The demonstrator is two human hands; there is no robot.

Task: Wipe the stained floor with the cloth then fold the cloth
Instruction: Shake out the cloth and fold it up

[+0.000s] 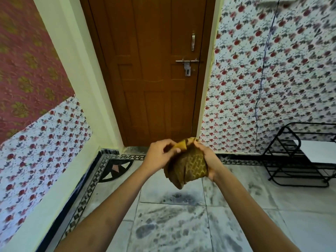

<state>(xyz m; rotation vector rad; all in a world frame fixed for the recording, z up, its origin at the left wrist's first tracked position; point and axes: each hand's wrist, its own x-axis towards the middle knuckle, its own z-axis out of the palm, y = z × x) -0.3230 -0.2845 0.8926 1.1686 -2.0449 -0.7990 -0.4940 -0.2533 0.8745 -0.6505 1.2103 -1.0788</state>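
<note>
Both arms are stretched forward and hold a bunched mustard-yellow patterned cloth (186, 167) in the air, above the pale marble-tiled floor (300, 224) with grey smudged stains. The left hand (161, 154) pinches the top corner of the cloth, and the right hand (209, 160) grips its right side. Behind stands a closed brown wooden door (145, 70) with a metal latch, and at the right a black metal wire rack (298, 160) is near the flowered wall.

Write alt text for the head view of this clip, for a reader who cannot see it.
Two bare hands hold a bunched yellow-brown patterned cloth in the air above a marble floor marked with dark smudges; the left hand pinches its top corner and the right hand grips its side. Ahead are a closed brown door, floral wallpaper and a black metal rack on the right.
</note>
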